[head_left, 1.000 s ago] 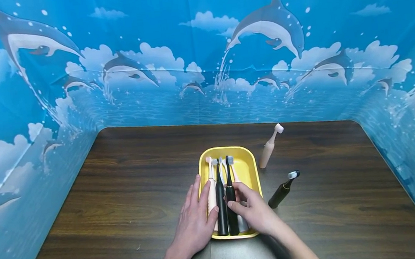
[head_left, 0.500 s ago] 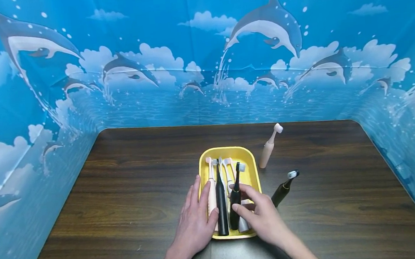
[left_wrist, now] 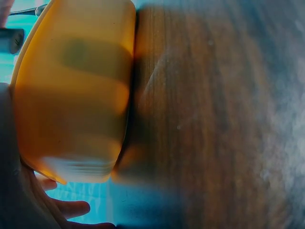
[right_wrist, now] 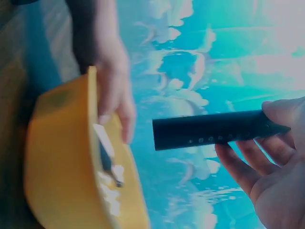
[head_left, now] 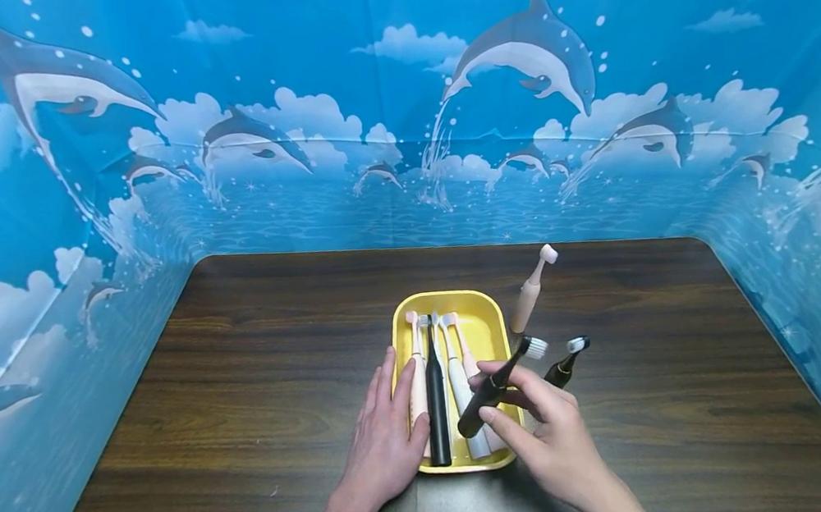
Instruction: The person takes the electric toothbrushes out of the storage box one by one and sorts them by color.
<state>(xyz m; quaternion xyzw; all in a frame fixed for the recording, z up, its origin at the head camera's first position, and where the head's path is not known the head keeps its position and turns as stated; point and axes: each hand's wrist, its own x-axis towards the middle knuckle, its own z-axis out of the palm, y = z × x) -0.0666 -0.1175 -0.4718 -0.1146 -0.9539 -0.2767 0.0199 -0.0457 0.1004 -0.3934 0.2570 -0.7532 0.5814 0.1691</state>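
Observation:
My right hand (head_left: 546,432) pinches a black electric toothbrush (head_left: 485,401) between thumb and fingers, tilted above the right side of a yellow tray (head_left: 485,302). In the right wrist view, the toothbrush handle (right_wrist: 205,130) hangs apart from the tray, with buttons along it. My left hand (head_left: 383,436) rests on the tray's left rim, its fingers fairly straight and its thumb over the rim. Inside the tray lie a pale pink toothbrush (head_left: 418,387), a black toothbrush (head_left: 436,406), a whitish toothbrush (head_left: 462,391) and other light ones, partly hidden by my right hand.
Right of the tray, a pink toothbrush (head_left: 526,302) stands upright on the dark wooden table (head_left: 258,369). Nearer me stands another black toothbrush (head_left: 561,369), partly behind my right hand. A blue dolphin-print curtain (head_left: 300,192) surrounds the table at the back and sides.
My right hand has lifted the black toothbrush out of the tray and moved it right, tilting it. The whitish toothbrush beneath is now uncovered. My left hand has stayed in place.

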